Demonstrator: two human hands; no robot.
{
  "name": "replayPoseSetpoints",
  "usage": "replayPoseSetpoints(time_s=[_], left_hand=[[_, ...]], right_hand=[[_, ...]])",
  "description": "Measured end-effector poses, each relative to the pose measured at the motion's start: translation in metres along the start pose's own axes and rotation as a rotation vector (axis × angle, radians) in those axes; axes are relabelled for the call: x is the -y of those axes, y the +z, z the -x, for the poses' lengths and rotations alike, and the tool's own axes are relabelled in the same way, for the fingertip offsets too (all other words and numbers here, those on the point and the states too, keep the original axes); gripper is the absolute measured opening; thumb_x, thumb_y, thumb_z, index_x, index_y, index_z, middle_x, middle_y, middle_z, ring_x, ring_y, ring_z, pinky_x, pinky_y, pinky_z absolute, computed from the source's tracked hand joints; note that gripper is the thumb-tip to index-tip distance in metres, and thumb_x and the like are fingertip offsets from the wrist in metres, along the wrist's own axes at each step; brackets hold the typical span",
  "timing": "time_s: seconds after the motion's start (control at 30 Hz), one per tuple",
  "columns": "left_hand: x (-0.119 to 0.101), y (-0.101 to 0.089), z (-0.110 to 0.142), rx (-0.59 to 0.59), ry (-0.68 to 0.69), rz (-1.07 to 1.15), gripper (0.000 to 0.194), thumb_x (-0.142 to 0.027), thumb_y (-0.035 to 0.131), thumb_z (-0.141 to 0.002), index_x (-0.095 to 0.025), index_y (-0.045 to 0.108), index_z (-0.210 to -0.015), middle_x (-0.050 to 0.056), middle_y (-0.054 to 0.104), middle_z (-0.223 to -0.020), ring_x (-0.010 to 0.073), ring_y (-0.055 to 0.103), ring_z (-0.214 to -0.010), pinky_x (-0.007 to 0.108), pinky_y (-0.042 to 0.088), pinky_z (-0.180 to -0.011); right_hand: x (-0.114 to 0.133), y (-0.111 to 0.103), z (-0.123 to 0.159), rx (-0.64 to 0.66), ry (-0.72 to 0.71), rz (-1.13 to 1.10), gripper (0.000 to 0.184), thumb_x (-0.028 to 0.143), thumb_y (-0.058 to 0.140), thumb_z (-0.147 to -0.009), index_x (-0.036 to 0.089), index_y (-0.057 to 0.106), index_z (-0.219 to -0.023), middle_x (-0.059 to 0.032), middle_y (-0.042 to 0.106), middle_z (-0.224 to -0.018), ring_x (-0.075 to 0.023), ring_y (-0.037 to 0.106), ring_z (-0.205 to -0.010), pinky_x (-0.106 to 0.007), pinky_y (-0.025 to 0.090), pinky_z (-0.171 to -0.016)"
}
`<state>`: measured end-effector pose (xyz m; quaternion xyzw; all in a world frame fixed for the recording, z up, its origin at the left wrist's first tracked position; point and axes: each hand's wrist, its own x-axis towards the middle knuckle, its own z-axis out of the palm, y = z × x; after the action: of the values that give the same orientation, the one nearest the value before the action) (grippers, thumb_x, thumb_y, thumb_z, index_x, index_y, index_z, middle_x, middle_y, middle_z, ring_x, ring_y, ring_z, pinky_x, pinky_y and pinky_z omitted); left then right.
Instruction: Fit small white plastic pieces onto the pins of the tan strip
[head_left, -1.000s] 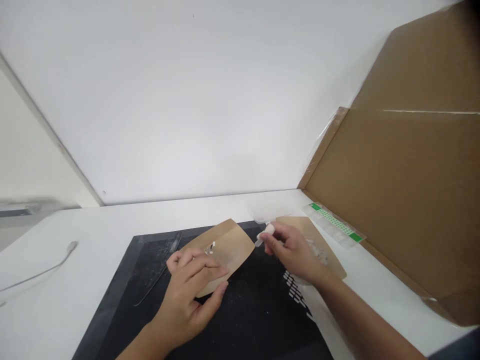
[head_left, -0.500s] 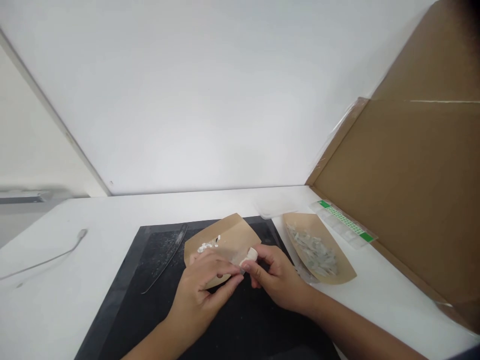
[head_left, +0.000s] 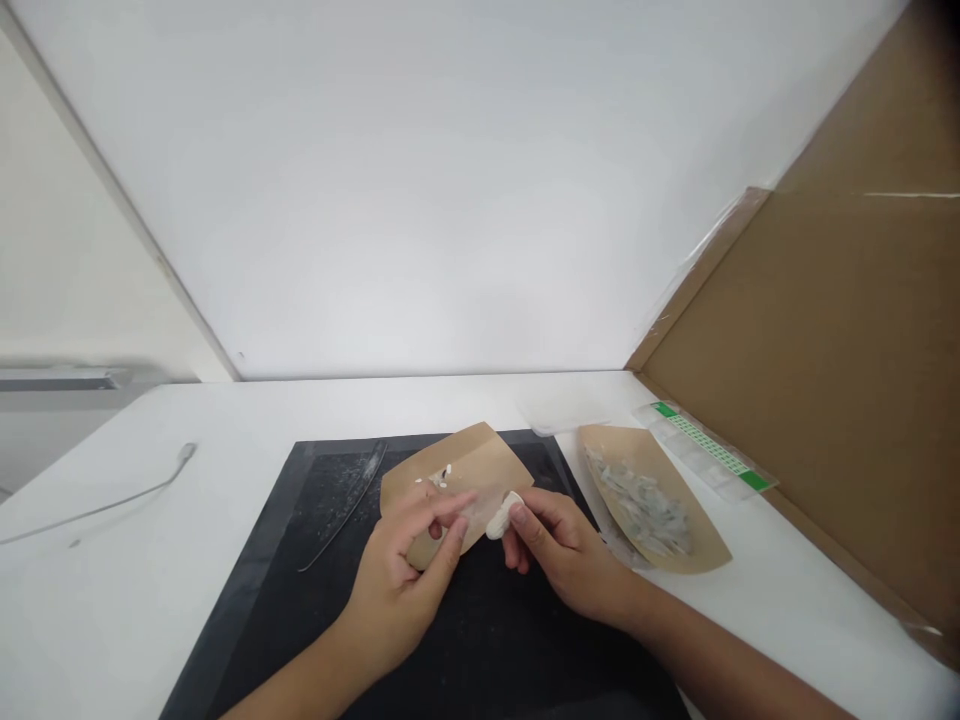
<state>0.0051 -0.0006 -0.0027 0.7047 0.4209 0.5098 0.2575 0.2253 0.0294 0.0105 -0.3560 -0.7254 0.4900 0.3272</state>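
Observation:
Between thumb and fingers, my right hand (head_left: pixel 566 550) grips a small white, rounded piece (head_left: pixel 501 516) above the front of the brown paper tray (head_left: pixel 480 452). To its left, my left hand (head_left: pixel 401 565) has its thumb and forefinger close together at a thin translucent piece (head_left: pixel 478 503), whose outline is blurred. The two hands are a little apart. Inside the tray, several small white bits (head_left: pixel 444 478) lie behind my left fingers, which hide part of them. The tray rests on a black mat (head_left: pixel 360 620).
A second brown paper tray (head_left: pixel 701 540) with many translucent pieces stands right of the mat. Behind it lie a clear plastic case with a green label (head_left: pixel 705 445) and a clear lid (head_left: pixel 562 408). Black tweezers (head_left: pixel 349 515) lie left; a grey cable (head_left: pixel 127 498) is farther left. Cardboard (head_left: pixel 825 380) walls the right side.
My hands have drawn slightly apart, and the white piece in my right hand is tilted differently. Fewer white bits show in the tray behind my left hand. The view has shifted slightly.

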Motion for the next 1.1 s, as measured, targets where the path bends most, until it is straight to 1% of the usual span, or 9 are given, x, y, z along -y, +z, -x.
replayPoseSetpoints(time_s=[0.23,0.37,0.5,0.57,0.67,0.77,0.87,1.0,1.1], left_hand=[[0.001,0.0,0.001,-0.038,-0.059,0.02,0.022,-0.024,0.059,-0.101,-0.023,0.072,-0.118,0.0,0.06,-0.079,0.016,0.063,-0.078,0.032,0.053,-0.085],[-0.001,0.001,0.0,-0.069,-0.029,0.024,0.018,-0.022,0.062,-0.099,-0.023,0.073,-0.114,0.0,0.064,-0.079,0.0165,0.067,-0.082,0.031,0.055,-0.086],[-0.003,0.001,-0.001,-0.059,0.012,-0.001,0.019,-0.02,0.066,-0.097,-0.024,0.073,-0.114,0.0,0.07,-0.082,0.0169,0.071,-0.084,0.031,0.056,-0.089],[-0.004,0.001,-0.002,-0.048,0.024,-0.009,0.019,-0.02,0.068,-0.096,-0.025,0.073,-0.113,0.0,0.074,-0.086,0.0169,0.073,-0.085,0.03,0.057,-0.087],[-0.006,0.001,-0.002,-0.046,0.071,-0.028,0.013,-0.019,0.071,-0.094,-0.025,0.075,-0.105,0.002,0.078,-0.092,0.0179,0.075,-0.085,0.029,0.058,-0.082],[-0.005,0.002,-0.001,-0.045,0.125,-0.04,0.01,-0.02,0.07,-0.094,-0.022,0.077,-0.1,0.001,0.077,-0.079,0.0147,0.071,-0.066,0.025,0.057,-0.067],[-0.004,0.002,-0.001,-0.032,0.127,-0.021,0.011,-0.019,0.068,-0.095,-0.021,0.078,-0.099,-0.002,0.072,-0.064,0.0113,0.064,-0.05,0.021,0.052,-0.055],[-0.005,0.001,0.001,0.012,0.105,0.004,0.01,-0.018,0.069,-0.095,-0.02,0.077,-0.1,-0.003,0.072,-0.061,0.0104,0.066,-0.048,0.02,0.052,-0.054],[-0.006,0.001,0.002,0.014,0.104,0.001,0.01,-0.018,0.069,-0.096,-0.021,0.077,-0.101,-0.003,0.074,-0.062,0.0109,0.069,-0.05,0.019,0.053,-0.055]], right_hand=[[0.015,-0.006,0.0,0.115,0.032,0.098,0.049,0.053,0.039,-0.109,0.02,0.061,-0.081,0.0009,0.063,-0.07,-0.0116,0.058,-0.061,-0.024,0.046,-0.062],[0.016,-0.009,0.0,0.09,0.037,0.116,0.046,0.051,0.042,-0.108,0.02,0.061,-0.081,0.0014,0.062,-0.071,-0.0112,0.057,-0.062,-0.024,0.045,-0.062],[0.012,-0.004,0.001,0.043,0.026,0.095,0.032,0.05,0.054,-0.104,0.021,0.063,-0.093,0.001,0.063,-0.079,-0.0123,0.058,-0.066,-0.025,0.046,-0.063],[0.009,-0.001,0.001,0.026,0.003,0.097,0.028,0.049,0.061,-0.1,0.022,0.064,-0.096,0.0003,0.062,-0.082,-0.0135,0.057,-0.069,-0.026,0.047,-0.064],[0.006,0.002,0.001,-0.017,-0.026,0.086,0.027,0.048,0.069,-0.095,0.022,0.064,-0.094,0.0002,0.062,-0.081,-0.0144,0.054,-0.07,-0.026,0.047,-0.064],[0.003,0.005,0.0,-0.058,-0.036,0.057,0.026,0.047,0.072,-0.093,0.022,0.066,-0.094,-0.0001,0.064,-0.082,-0.015,0.056,-0.071,-0.027,0.048,-0.065],[0.003,0.007,-0.001,-0.091,-0.07,0.089,0.025,0.046,0.075,-0.091,0.022,0.068,-0.091,-0.0001,0.065,-0.081,-0.0153,0.057,-0.071,-0.027,0.047,-0.064],[0.005,0.006,-0.001,-0.081,-0.166,0.167,0.024,0.044,0.078,-0.089,0.023,0.069,-0.086,0.0002,0.063,-0.082,-0.0143,0.055,-0.07,-0.026,0.044,-0.062],[0.006,0.006,-0.001,-0.117,-0.214,0.207,0.021,0.04,0.074,-0.094,0.022,0.068,-0.084,-0.0002,0.06,-0.081,-0.0147,0.054,-0.071,-0.027,0.042,-0.062]])
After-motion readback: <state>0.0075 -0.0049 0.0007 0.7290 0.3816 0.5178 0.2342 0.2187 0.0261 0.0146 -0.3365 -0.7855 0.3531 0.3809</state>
